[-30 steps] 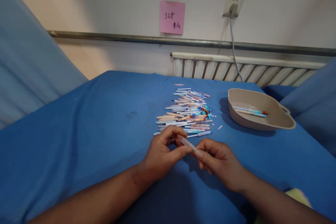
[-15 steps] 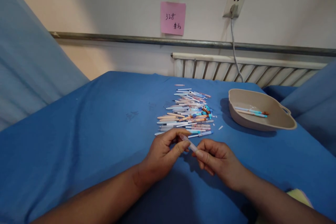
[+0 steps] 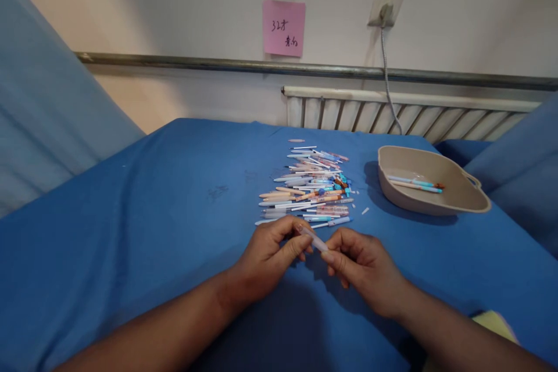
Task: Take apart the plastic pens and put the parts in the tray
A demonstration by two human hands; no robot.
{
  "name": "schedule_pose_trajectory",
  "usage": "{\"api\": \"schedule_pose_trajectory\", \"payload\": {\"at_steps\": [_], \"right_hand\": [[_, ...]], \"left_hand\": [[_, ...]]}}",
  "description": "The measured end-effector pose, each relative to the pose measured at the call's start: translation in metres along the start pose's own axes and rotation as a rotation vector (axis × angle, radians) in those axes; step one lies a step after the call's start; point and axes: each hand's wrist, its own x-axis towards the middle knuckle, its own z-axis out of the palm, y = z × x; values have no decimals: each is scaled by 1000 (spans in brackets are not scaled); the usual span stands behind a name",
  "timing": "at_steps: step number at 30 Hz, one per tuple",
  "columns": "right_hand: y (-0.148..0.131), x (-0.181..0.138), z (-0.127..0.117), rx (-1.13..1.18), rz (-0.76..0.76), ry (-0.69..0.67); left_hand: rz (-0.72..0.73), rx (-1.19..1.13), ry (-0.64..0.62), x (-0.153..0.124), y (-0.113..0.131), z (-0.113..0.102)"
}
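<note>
A short, pale pink pen barrel [image 3: 318, 241] is held between both hands, slanting down to the right. My left hand [image 3: 275, 254] is closed around its upper left end, thumb on top. At the lower right end, my right hand [image 3: 365, 270] pinches it between thumb and fingers. Just beyond my hands lies a pile of pen parts [image 3: 305, 186] on the blue cloth: pale caps and barrels, white refills, and brown and blue clips. My left hand covers the near edge of this pile.
To the right stands a beige plastic basket [image 3: 418, 204] with a few pens inside. Small white scraps [image 3: 365, 211] lie between basket and pile. A yellow pad [image 3: 496, 325] shows under my right forearm. Behind the blue-covered table [image 3: 183, 186] are a radiator [image 3: 349, 113] and metal rail.
Both hands keep hold of the pen barrel, with only slight finger movement. The whole view has shifted a little.
</note>
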Motion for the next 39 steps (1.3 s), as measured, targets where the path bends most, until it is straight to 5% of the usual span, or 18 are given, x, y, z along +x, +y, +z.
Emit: {"api": "schedule_pose_trajectory", "payload": {"at_steps": [6,16,23,39], "right_hand": [[0,1,-4,-181,-109,166],[-2,6,-17,217,-84,184],[1,9,-17,284,-123,168],[0,12,-24,268,-133,244]], "left_hand": [[-4,50,131,6,-2,0],[-161,-226,136,8,-1,4],[-277,-314,53,7,-1,9],[-288,-401,-180,6,-4,8]]}}
